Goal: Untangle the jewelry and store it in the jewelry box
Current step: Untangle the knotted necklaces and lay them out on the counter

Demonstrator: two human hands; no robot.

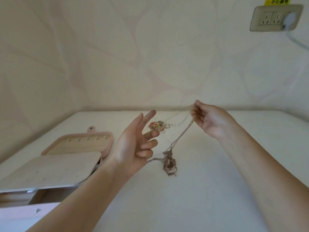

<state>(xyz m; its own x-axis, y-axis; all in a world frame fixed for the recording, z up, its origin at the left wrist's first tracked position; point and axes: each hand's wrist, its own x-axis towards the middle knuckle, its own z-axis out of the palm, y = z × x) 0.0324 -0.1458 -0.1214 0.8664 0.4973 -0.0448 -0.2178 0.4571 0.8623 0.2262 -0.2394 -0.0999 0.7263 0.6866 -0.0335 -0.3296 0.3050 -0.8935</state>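
Right hand (207, 119), raised at the far right, pinches the upper ends of several fine, pale metal strands between thumb and curled fingers. From this grip the strands run down and leftward into the chain tangle (169, 163), a dense, fuzzy-looking knot of thin links over the middle of the smooth white desk (209, 198); whether the knot touches the surface cannot be told. Fainter strands lead from the same hand toward the jewelry cluster (157, 126), a small heap of rings, hooks and beads with red and yellow parts, lying on the desk farther back, between the two hands.

Left hand (135, 143), palm turned to the right, shows index and middle fingers straight, ring and little fingers curled. One strand from the knot reaches it just below the little finger; the contact is hidden, so it cannot be told whether this hand holds the strand.

Jewelry box (109, 143), at the left, lies open: a rounded pink lid with a snap tab (91, 128), lined in beige with a row of slits. Nearer lies a flat beige panel (50, 168) pierced by small holes. Nearest, two drawers with metal knobs (31, 190) stand open.

A wall socket (275, 18) with a white plug (290, 19) sits at the far right.
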